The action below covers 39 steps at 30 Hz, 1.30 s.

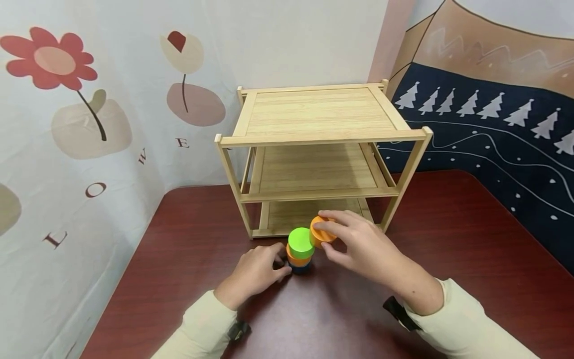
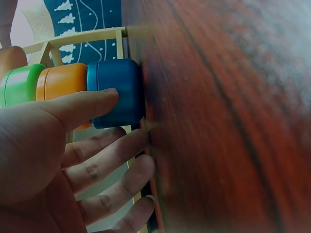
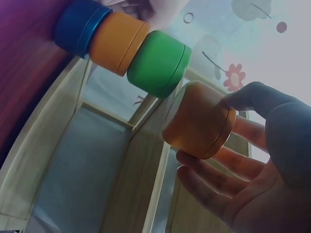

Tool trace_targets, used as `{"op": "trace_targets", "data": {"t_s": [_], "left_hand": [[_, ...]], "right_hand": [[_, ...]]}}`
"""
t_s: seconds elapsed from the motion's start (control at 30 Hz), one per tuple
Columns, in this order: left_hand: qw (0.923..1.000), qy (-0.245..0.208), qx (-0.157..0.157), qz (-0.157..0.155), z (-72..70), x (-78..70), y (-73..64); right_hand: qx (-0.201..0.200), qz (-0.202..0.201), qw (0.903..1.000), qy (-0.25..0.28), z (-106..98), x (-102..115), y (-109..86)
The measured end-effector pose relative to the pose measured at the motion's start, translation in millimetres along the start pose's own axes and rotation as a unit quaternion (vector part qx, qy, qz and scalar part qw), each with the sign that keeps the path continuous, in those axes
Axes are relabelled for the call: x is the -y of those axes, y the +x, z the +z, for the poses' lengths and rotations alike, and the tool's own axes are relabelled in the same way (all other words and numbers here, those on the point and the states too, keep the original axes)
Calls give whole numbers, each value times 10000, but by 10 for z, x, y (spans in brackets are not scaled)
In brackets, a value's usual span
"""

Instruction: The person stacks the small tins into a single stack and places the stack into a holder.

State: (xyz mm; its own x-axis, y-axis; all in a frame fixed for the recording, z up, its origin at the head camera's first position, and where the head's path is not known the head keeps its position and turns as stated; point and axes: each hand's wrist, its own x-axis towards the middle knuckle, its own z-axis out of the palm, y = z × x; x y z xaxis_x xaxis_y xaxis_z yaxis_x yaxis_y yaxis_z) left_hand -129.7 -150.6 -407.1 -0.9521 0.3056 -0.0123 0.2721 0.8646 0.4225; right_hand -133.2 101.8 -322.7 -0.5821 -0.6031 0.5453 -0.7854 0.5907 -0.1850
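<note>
Three small round lidded canisters stand in a stack on the table: a blue canister [image 2: 119,109] at the bottom, an orange canister [image 2: 65,80] in the middle and a green canister [image 1: 301,243] on top. Beside the blue one is my left hand [image 1: 255,271], its thumb lying against it and its other fingers loosely bent near the tabletop. My right hand [image 1: 358,244] grips a second orange canister [image 3: 197,119] by its sides, tilted, between thumb and fingers. In the right wrist view this canister is close to the green one; whether they touch I cannot tell.
Just behind the stack is a three-level wooden rack [image 1: 318,139]. The dark red table [image 1: 448,239] extends to both sides. Printed cloths with flowers [image 1: 56,60] and white trees [image 1: 466,104] hang behind it.
</note>
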Motion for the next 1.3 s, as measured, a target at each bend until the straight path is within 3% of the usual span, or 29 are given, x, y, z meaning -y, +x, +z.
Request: {"op": "trace_targets", "data": {"t_s": [0.5,0.97,1.17,1.3], "left_hand": [[9998,-162,82,-57,-2,10,10],[10000,-84,-24,35,10,2,8],[9998,-206,0,37,-10,17,9],[9991,-422,15,11,-44,43,0]], "right_hand": [[172,-245,9994,171,146,123,173],[329,-159,9992,163,209,129,212],[173,142,9995,228,203,74,140],[59,698,9958,587,195,-13,32]]}}
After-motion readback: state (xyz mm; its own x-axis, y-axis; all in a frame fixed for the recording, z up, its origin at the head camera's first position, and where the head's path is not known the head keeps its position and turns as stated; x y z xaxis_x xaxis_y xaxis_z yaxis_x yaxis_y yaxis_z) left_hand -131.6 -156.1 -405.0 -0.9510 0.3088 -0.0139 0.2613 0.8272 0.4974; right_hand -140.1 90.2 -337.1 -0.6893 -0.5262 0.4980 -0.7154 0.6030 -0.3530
